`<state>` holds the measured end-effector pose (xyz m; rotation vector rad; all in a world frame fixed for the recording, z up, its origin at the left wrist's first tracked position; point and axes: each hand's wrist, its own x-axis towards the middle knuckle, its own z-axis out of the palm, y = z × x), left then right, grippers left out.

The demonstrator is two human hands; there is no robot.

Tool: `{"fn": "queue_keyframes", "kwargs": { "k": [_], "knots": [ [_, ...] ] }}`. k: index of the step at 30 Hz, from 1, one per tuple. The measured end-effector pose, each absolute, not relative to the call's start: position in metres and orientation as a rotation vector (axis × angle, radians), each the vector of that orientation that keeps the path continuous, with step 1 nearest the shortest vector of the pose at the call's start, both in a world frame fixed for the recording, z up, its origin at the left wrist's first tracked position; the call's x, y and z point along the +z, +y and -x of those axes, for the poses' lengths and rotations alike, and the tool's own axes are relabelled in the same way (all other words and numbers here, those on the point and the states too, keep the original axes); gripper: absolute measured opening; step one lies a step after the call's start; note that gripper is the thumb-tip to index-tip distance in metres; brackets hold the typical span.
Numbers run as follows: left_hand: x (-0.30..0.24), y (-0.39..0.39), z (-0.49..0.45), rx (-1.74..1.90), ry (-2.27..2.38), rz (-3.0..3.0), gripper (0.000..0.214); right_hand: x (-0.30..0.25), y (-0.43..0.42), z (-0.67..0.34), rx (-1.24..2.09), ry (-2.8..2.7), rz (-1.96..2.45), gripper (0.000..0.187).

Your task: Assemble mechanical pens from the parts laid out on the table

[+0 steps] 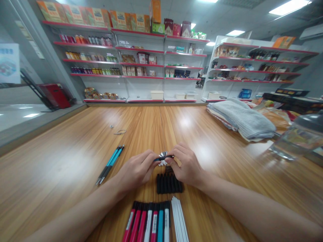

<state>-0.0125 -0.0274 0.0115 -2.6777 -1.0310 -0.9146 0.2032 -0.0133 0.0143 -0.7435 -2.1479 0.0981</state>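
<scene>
Fingertips of my left hand point(137, 168) and my right hand point(187, 165) pinch a dark pen part point(163, 158) from its two ends, with a bit of blue at the left. Partly hidden behind it lie small silvery pen tips point(163, 154). Just below my right hand is a row of black rubber grips point(169, 184). Nearer to me, pink, white and teal pen barrels point(147, 222) lie side by side, next to several thin white refills point(179, 220). Two teal pens with black grips point(110, 164) rest left of my left hand.
A thin wire loop point(119, 132) and a small metal bit point(111, 126) lie farther back on the wooden table point(63, 188). Folded striped cloth point(242, 117) and a clear water container point(295, 137) stand at the right. Stocked shelves point(141, 64) line the back.
</scene>
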Motion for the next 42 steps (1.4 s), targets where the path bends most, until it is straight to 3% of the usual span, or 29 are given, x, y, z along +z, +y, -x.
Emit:
{"fn": "queue_keyframes", "kwargs": {
  "k": [9, 19, 24, 30, 37, 42],
  "knots": [
    [0.0115, -0.0273, 0.0122, -0.914, -1.046, 2.714, 0.011, 0.0136, -0.0094, -0.2051, 0.084, -2.172, 0.781, 0.019],
    [0.0109, -0.0281, 0.0124, -0.921, -1.038, 2.687, 0.01, 0.0159, -0.0121, -0.2048, 0.107, -2.156, 0.723, 0.009],
    [0.0127, -0.0291, 0.0123, -0.899, -1.017, 2.705, 0.012, 0.0152, -0.0115, -0.204, 0.075, -2.186, 0.755, 0.023],
    [0.0116, -0.0277, 0.0136, -0.895, -1.022, 2.715, 0.013, 0.0146, -0.011, -0.2046, 0.088, -2.179, 0.706, 0.009],
    [0.0106, -0.0275, 0.0143, -0.875, -1.031, 2.716, 0.013, 0.0143, -0.0107, -0.2044, 0.131, -2.22, 0.759, 0.019],
    [0.0125, -0.0284, 0.0137, -0.879, -1.027, 2.707, 0.013, 0.0139, -0.0108, -0.2042, 0.098, -2.204, 0.715, 0.012]
  ]
}}
